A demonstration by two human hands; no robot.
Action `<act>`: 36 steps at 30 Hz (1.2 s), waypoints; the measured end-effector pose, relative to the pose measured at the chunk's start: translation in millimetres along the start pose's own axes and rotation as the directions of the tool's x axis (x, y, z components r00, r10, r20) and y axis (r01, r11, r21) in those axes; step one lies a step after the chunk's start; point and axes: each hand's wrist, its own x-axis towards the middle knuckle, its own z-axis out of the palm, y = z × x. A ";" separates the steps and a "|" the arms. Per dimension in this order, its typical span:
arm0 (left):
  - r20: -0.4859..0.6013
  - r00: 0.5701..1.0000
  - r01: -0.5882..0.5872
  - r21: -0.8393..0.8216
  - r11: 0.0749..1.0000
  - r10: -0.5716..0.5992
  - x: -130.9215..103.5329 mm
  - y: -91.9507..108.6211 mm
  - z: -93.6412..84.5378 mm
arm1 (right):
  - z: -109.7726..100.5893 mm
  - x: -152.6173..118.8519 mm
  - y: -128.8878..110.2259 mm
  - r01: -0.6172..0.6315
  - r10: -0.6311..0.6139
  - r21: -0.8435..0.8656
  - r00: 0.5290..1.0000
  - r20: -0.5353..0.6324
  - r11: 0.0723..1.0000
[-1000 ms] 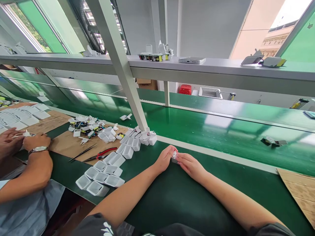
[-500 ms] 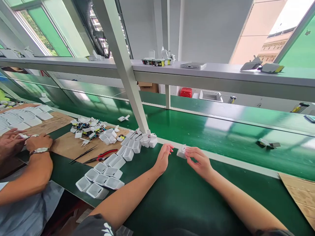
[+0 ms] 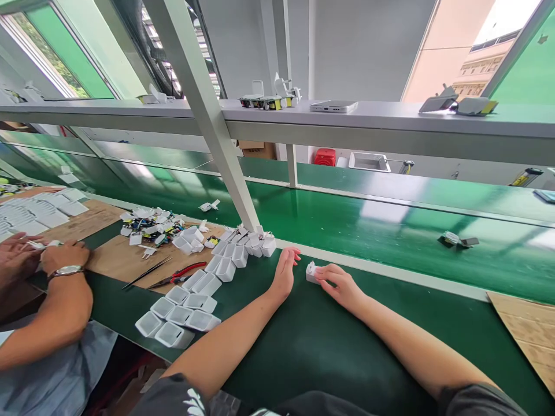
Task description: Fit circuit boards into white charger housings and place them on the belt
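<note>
We have the case [image 3: 310,274] pinched at its right end between the fingers and thumb of our right hand [image 3: 340,284], probably so that its top and left end stay free for the other hand. Our left hand [image 3: 284,271] is open with nothing visible in it, palm turned inward, perhaps to stay ready to steady the case. The other cases [image 3: 207,284] stand packed in rows on the worktop [image 3: 347,346] to our left, mostly with their openings up, which likely makes them easy to pick and fill. The pliers [image 3: 191,268] and tweezers [image 3: 146,273] lie beside the rows, seemingly to be within reach.

The held case sits just past the right hand's fingertips, between our two hands, touching the right and apart from the left. Whether its base touches the worktop, we cannot tell.
</note>
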 end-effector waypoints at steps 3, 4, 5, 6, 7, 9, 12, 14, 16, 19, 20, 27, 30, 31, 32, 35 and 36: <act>0.014 1.000 -0.016 0.004 1.000 0.016 1.2 -3.0 -0.2 | 12.1 -8.8 6.6 -0.025 0.025 -0.003 0.994 0.109 1.000; 0.023 1.000 -0.018 0.004 1.000 0.018 1.5 -4.1 -0.3 | 13.1 -9.8 8.6 -0.022 0.023 -0.007 0.992 0.123 1.000; 0.032 0.999 -0.017 0.005 1.000 0.017 1.9 -5.3 -0.5 | 12.0 -9.4 10.9 -0.017 0.018 -0.010 0.992 0.126 1.000; 0.038 0.999 -0.012 0.005 1.000 0.012 2.3 -6.4 -0.6 | 8.6 -7.8 13.8 -0.011 0.013 -0.015 0.992 0.125 1.000; 0.041 0.999 -0.003 0.005 1.000 0.003 2.7 -7.6 -0.8 | 3.0 -5.1 17.9 -0.012 0.014 -0.026 0.993 0.116 1.000; 0.050 0.999 0.019 0.007 1.000 -0.019 3.5 -9.7 -1.2 | -13.7 1.1 30.7 -0.048 0.053 -0.070 0.997 0.062 0.996; 0.072 0.997 0.039 0.011 0.999 -0.040 4.0 -11.6 -1.5 | -44.1 4.3 61.6 -0.145 0.132 -0.195 0.988 -0.077 0.970; 0.086 0.996 0.036 0.014 0.999 -0.037 3.7 -12.0 -1.5 | -60.0 -0.9 85.7 -0.215 0.166 -0.262 0.966 -0.197 0.941; 0.094 0.995 0.030 0.023 0.999 -0.033 3.0 -11.9 -1.4 | -68.0 -10.0 107.2 -0.315 0.229 -0.280 0.926 -0.300 0.907; 0.097 0.995 0.031 0.052 0.998 -0.036 2.1 -11.7 -1.3 | -66.9 -22.9 128.2 -0.458 0.362 -0.229 0.859 -0.361 0.859; 0.096 0.995 0.031 0.061 0.998 -0.037 2.0 -11.7 -1.2 | -64.9 -25.5 132.0 -0.484 0.395 -0.204 0.846 -0.359 0.851; 0.120 0.993 -0.016 0.108 0.994 0.003 1.1 -11.1 1.4 | -58.5 -28.4 139.4 -0.613 0.578 -0.073 0.773 -0.261 0.787; 0.151 0.988 -0.030 0.123 0.992 0.011 -0.7 -10.8 4.1 | -57.9 -27.9 137.4 -0.640 0.620 -0.060 0.761 -0.193 0.766; 0.163 0.987 -0.032 0.128 0.991 0.011 -1.1 -10.9 5.0 | -57.2 -27.1 136.2 -0.640 0.621 -0.071 0.762 -0.183 0.765; 0.172 0.985 -0.034 0.131 0.991 0.011 -1.3 -11.1 5.8 | -56.1 -25.6 135.0 -0.641 0.621 -0.088 0.763 -0.178 0.763; 0.187 0.982 -0.029 0.138 0.990 0.003 -0.2 -12.0 7.6 | -50.8 -15.6 133.0 -0.661 0.636 -0.149 0.749 -0.187 0.735; 0.185 0.983 -0.024 0.140 0.990 -0.002 0.5 -12.3 7.9 | -48.2 -10.4 133.1 -0.671 0.642 -0.167 0.741 -0.198 0.723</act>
